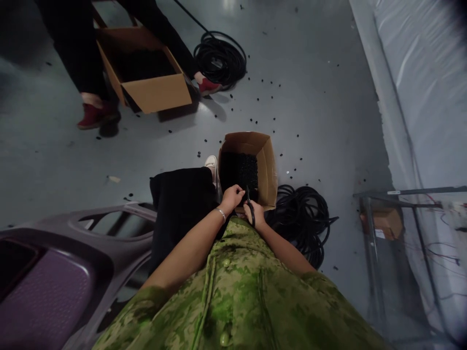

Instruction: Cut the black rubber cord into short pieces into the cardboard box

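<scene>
My left hand [232, 198], with a silver bracelet at the wrist, is pinched closed over the near edge of an open cardboard box [269, 170]. What its fingertips hold is too small to name. My right hand [256, 214] is wrapped round dark scissors [250, 206], whose blades point away from me, close beside the left fingertips. Inside the box lie many small black pieces [246, 167]. A coil of black tubing [304, 218] rests on the floor just right of the box.
Another person's legs [78, 48] straddle a larger cardboard box [156, 94] at upper left, beside a second black coil [221, 61]. Small black bits dot the floor. A purple plastic chair [47, 296] stands at lower left, a metal frame [374, 243] at right.
</scene>
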### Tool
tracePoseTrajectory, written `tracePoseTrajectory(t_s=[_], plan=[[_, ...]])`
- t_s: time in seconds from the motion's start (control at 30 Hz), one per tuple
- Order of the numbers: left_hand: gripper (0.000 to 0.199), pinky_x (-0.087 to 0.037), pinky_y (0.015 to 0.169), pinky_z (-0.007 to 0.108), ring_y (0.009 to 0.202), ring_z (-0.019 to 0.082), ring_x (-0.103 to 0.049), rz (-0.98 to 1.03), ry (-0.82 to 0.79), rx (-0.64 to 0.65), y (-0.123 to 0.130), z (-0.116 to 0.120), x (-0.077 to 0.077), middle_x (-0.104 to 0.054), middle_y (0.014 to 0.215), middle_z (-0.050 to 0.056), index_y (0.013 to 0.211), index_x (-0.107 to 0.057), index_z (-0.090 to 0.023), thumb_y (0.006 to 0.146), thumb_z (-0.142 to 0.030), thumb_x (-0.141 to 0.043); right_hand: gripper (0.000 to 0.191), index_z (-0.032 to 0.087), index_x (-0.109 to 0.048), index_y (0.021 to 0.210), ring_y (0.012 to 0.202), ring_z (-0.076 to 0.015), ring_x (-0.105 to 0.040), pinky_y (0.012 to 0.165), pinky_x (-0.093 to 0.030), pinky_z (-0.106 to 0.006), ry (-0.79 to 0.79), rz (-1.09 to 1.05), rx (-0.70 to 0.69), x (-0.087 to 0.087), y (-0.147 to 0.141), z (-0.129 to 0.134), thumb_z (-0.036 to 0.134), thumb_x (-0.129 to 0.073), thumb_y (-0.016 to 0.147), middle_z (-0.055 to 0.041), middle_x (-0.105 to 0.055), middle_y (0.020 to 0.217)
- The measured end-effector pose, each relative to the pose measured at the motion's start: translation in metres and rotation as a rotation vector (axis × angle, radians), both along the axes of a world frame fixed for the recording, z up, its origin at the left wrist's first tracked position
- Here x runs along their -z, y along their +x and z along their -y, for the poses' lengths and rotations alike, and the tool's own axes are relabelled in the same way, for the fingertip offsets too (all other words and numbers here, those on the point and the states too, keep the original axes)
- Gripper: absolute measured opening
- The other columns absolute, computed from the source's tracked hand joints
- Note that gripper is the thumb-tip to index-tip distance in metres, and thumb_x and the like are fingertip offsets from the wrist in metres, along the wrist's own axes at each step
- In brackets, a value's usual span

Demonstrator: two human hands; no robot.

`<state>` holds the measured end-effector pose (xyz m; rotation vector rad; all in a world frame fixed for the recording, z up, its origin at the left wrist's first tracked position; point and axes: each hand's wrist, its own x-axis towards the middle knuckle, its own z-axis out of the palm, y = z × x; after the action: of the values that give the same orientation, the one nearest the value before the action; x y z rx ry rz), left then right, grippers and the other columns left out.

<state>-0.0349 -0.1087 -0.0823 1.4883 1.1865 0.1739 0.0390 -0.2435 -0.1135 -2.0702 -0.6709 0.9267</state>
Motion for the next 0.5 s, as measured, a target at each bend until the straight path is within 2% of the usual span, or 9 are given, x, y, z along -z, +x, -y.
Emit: tracePoseTrajectory(t_s=[0.2,0.4,0.5], plan=[[0.011,-0.035,0.059,0.024,0.058,0.013,-0.047,0.005,-0.043,-0.037,-0.0009,0.0008,-0.0017,-0.054,0.060,-0.003,0.072,-0.059,-0.020,0.079,-0.026,-0.064,0.014,0.024,-0.071,0.078,0.067,-0.0188,-0.065,0.067,-0.048,-0.026,-0.018,0.142,0.001,-0.0008,0.0005,-0.0013,0.030,-0.059,0.077,0.0006,-0.067,0.065],[0.011,-0.035,0.057,0.023,0.056,0.012,-0.046,0.015,-0.067,-0.082,-0.0006,0.0023,0.0013,-0.052,0.058,-0.004,0.075,-0.059,-0.020,0.080,-0.029,-0.062,0.014,0.025,-0.072,0.079,0.071,-0.0195,-0.065,0.069,-0.049,-0.026,-0.042,0.136,-0.039,0.0043,-0.0004,0.0000,0.034,-0.062,0.077,0.0004,-0.070,0.070],[0.010,-0.035,0.056,0.022,0.055,0.012,-0.046,0.026,-0.070,-0.075,0.0010,0.0030,0.0018,-0.051,0.058,-0.004,0.075,-0.059,-0.020,0.081,-0.028,-0.060,0.016,0.024,-0.072,0.079,0.070,-0.0195,-0.065,0.065,-0.049,-0.025,-0.038,0.071,-0.043,0.0062,0.0024,-0.0006,0.035,-0.061,0.077,0.0003,-0.069,0.069]])
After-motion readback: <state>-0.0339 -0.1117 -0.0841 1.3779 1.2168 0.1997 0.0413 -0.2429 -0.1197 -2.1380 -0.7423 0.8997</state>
